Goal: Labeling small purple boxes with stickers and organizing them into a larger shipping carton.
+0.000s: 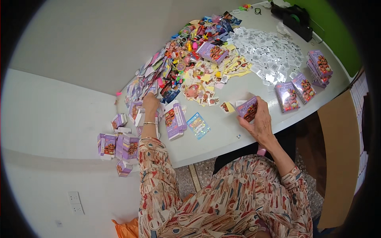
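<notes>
My right hand [262,121] is closed around a small purple cardboard box [247,110], held just above the white table [206,152]. My left hand [151,104] reaches to the lower edge of a heap of folded cards and packets [147,75]; its fingertips are hard to make out there. Beside my left wrist stands an upright purple box [174,120]. A shiny blue-and-yellow packet [198,125] lies flat between my hands. Just left of the held box is a small yellow card [227,107].
Several purple boxes [118,147] crowd the left edge. More boxes [287,97] stand at the right. Behind lie toy packets [186,47], yellow stickers [234,65] with a purple box [212,52] on them, and small white labelled packets [266,51]. A black tape dispenser [295,22] sits far right.
</notes>
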A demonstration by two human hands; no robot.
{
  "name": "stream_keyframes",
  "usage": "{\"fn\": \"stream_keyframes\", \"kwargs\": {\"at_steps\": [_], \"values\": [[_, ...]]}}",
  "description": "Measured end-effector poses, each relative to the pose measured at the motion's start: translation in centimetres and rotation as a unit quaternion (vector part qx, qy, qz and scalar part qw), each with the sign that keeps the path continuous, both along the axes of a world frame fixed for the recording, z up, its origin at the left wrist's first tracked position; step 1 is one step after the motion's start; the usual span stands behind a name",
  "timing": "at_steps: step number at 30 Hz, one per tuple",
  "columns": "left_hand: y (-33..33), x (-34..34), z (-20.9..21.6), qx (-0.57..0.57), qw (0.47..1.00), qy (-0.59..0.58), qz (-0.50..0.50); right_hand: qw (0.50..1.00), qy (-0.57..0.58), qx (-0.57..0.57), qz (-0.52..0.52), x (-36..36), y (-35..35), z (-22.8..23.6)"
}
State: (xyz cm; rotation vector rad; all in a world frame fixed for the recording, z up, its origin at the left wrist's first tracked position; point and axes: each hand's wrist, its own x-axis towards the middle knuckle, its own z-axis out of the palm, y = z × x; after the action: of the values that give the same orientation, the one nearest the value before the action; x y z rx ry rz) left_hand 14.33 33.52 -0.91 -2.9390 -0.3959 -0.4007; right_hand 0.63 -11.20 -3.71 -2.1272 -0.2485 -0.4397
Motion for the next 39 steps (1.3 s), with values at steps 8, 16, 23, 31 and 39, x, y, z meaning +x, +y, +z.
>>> {"fn": "stream_keyframes", "kwargs": {"at_steps": [8,16,23,31,39], "values": [[1.0,-0.6,1.8,-0.154,0.973,0.017,-0.17,1.0,-0.001,-0.004,0.004,0.0,0.2,0.0],[0.5,-1.0,3.6,-0.202,0.958,0.129,-0.159,1.0,0.016,0.0,0.003,-0.2,0.1,0.2],[3.2,-2.5,2.7,-0.09,0.933,0.286,-0.199,1.0,0.016,0.001,-0.002,-0.1,0.2,0.2],[2.1,-1.0,2.7,-0.045,0.919,0.232,-0.316,1.0,0.014,0.001,-0.008,-0.1,0.2,0.2],[0.5,1.0,5.9,-0.263,0.875,0.082,-0.397,1.0,-0.006,-0.004,-0.01,0.0,0.2,0.3]]}}
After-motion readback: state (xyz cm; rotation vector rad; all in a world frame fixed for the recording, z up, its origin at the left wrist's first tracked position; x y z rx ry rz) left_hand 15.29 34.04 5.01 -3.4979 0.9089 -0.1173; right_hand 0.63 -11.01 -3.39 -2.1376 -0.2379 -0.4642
